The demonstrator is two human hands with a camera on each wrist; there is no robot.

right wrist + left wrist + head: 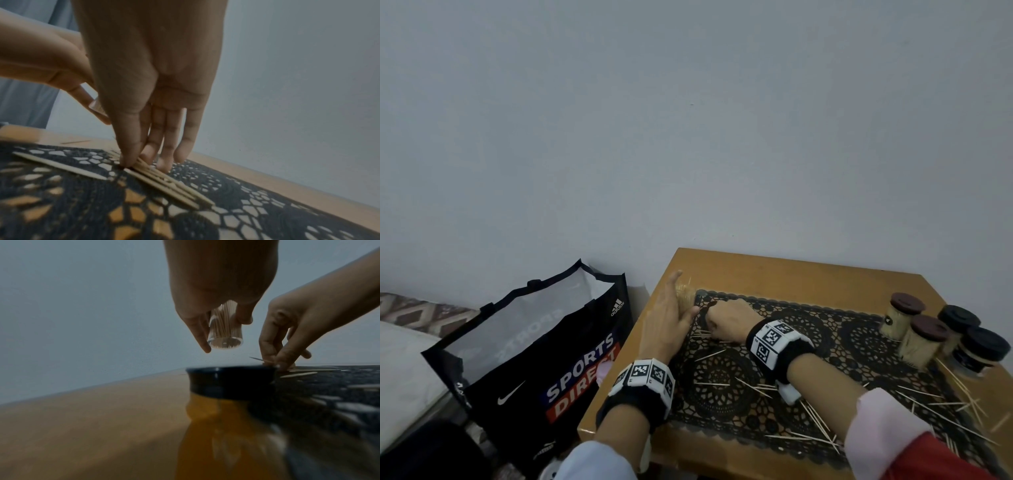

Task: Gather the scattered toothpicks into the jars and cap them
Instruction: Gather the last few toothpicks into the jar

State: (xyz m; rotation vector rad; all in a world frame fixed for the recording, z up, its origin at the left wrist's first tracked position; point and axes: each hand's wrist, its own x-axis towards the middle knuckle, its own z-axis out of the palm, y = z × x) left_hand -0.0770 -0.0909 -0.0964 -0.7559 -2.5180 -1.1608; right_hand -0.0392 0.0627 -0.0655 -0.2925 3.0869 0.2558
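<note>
Toothpicks (726,384) lie scattered across a black lace mat (825,329) on a wooden table (791,270), pointing every which way, thickest toward the mat's 4 o'clock corner. At the mat's 10 o'clock corner, the left hand (671,318) grips a clear open jar (225,331) packed with toothpicks, fingers and thumb wrapped around its sides; the left wrist view shows the jar held off the table, its long axis running along the hand. Just beside it, the right hand (726,320) reaches down to the mat, its fingers (148,155) close together and nearly straight, thumb and forefinger closing on a small bunch of toothpicks (164,181) that lies flat, side by side. Only the left wrist view shows a dark jar cap (232,381) lying on the table below the held jar, at the mat's edge. Only the head view shows four capped jars (924,335) standing clustered at the table's 3 o'clock edge, two with brown lids and two with black, and a black Sports Direct bag (534,363) on the floor at 9 o'clock.
</note>
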